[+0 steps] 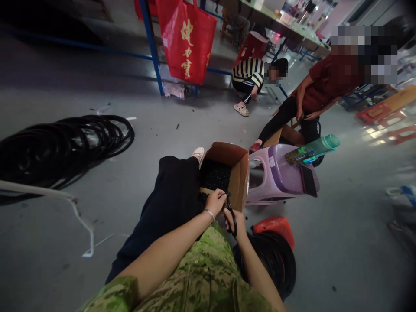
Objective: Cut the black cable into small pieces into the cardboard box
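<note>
Far at 9 o'clock from the hands, well apart: large coil of black tubing [65,143] on floor. Left hand [215,201] pressed into a pinch at near edge of cardboard box [239,173]; pinched item too small to tell. Black-handled scissors [231,216] just at 4 o'clock of left hand, gripped by right hand [239,222], fingers curled through handle loops. At 12 o'clock: box holding black cut pieces [216,175]. At 2 o'clock: overturned purple stool [279,173], green bottle [313,149] lying on it.

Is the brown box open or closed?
Open. The cardboard box has its flaps standing up, and small black pieces show inside, beside the right hand holding scissors.
</note>
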Available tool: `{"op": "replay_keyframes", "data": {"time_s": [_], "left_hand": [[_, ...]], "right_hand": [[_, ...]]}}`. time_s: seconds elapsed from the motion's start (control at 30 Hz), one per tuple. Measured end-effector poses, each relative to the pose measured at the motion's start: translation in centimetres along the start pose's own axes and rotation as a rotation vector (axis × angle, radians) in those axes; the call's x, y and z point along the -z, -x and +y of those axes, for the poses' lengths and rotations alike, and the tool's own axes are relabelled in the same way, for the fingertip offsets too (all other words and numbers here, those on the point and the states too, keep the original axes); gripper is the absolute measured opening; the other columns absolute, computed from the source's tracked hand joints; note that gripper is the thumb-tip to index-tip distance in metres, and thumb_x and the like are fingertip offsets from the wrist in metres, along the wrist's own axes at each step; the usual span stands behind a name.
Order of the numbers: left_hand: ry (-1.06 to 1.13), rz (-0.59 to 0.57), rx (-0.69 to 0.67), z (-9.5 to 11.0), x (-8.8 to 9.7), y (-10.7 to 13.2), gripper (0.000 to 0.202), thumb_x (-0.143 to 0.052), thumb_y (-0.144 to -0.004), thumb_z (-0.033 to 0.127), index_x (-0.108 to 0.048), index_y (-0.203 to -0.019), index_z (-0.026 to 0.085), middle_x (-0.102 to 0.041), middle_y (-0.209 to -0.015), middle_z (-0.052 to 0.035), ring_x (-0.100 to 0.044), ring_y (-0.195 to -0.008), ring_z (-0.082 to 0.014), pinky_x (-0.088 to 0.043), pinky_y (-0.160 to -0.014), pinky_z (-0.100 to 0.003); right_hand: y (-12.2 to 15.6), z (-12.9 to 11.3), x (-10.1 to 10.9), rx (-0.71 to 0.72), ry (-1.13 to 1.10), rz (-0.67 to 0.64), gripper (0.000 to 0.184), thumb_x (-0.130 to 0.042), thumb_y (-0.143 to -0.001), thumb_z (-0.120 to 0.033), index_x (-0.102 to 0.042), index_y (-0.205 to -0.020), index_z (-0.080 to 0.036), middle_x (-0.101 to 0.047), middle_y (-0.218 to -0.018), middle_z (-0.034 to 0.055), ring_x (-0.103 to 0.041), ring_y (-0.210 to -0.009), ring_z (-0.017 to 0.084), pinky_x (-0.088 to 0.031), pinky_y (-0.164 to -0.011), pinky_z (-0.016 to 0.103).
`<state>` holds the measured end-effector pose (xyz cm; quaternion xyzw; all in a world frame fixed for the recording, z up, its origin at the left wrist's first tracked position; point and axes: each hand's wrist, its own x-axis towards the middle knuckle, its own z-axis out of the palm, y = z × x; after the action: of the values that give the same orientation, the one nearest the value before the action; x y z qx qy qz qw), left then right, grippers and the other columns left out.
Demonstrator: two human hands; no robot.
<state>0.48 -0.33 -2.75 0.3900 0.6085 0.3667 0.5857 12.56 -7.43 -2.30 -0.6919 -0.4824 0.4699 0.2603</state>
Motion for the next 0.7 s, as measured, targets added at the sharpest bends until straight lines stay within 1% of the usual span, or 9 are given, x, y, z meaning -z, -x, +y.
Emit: {"op": "replay_keyframes", "data": {"time_s": [0.1,0.23,0.43,0.57,0.7], "left_hand": [[-0.018,0.003,0.006,0.1,0.1,0.1,0.006,-0.058,-0.078,0.015,-0.064,-0.078,0.016,-0.064,-0.064,-0.0003,-0.062,-0.066,-0.0123,-0.046,-0.064,-0.022],[-0.041,-0.009,0.013,0.3,0.1,0.2,0.006,-0.059,-0.078,0.016,-0.065,-0.079,0.015,-0.065,-0.064,0.0000,-0.062,-0.065,-0.0124,-0.046,-0.063,-0.022],[-0.110,-0.008,0.015,0.0,0.3,-0.1,0.006,-0.061,-0.078,0.014,-0.067,-0.079,0.015,-0.067,-0.068,-0.0015,-0.063,-0.066,-0.0126,-0.048,-0.068,-0.024],[-0.131,-0.015,0.035,-0.3,0.3,-0.3,0.007,-0.061,-0.078,0.013,-0.068,-0.080,0.014,-0.070,-0.073,-0.0030,-0.063,-0.067,-0.0120,-0.048,-0.068,-0.024],[-0.147,-0.016,0.054,-0.5,0.3,-0.4,0.007,-0.062,-0.077,0.013,-0.068,-0.080,0.015,-0.070,-0.074,-0.0030,-0.064,-0.070,-0.0119,-0.048,-0.069,-0.023]], "right_hand": [[0.3,-0.1,-0.1,-0.002,-0.008,0.026,0.062,-0.052,-0.075,-0.076,-0.052,-0.055,-0.017,-0.051,-0.043,0.0003,-0.046,-0.032,0.008,-0.032,-0.033,0.018],[0.7,0.2,-0.3,-0.012,-0.002,0.051,0.061,-0.052,-0.075,-0.076,-0.053,-0.057,-0.017,-0.052,-0.044,0.0004,-0.046,-0.032,0.009,-0.032,-0.033,0.019],[0.6,1.1,-0.6,-0.008,0.046,0.052,0.058,-0.051,-0.078,-0.072,-0.052,-0.057,-0.018,-0.051,-0.044,-0.0002,-0.047,-0.033,0.011,-0.033,-0.035,0.021],[0.6,1.4,-0.9,-0.020,0.038,0.046,0.057,-0.050,-0.077,-0.072,-0.054,-0.058,-0.019,-0.051,-0.043,-0.0006,-0.048,-0.033,0.012,-0.033,-0.034,0.021],[0.6,1.6,-1.1,-0.037,0.035,0.038,0.056,-0.050,-0.077,-0.071,-0.054,-0.059,-0.019,-0.052,-0.043,-0.0006,-0.048,-0.033,0.012,-0.033,-0.035,0.022]]}}
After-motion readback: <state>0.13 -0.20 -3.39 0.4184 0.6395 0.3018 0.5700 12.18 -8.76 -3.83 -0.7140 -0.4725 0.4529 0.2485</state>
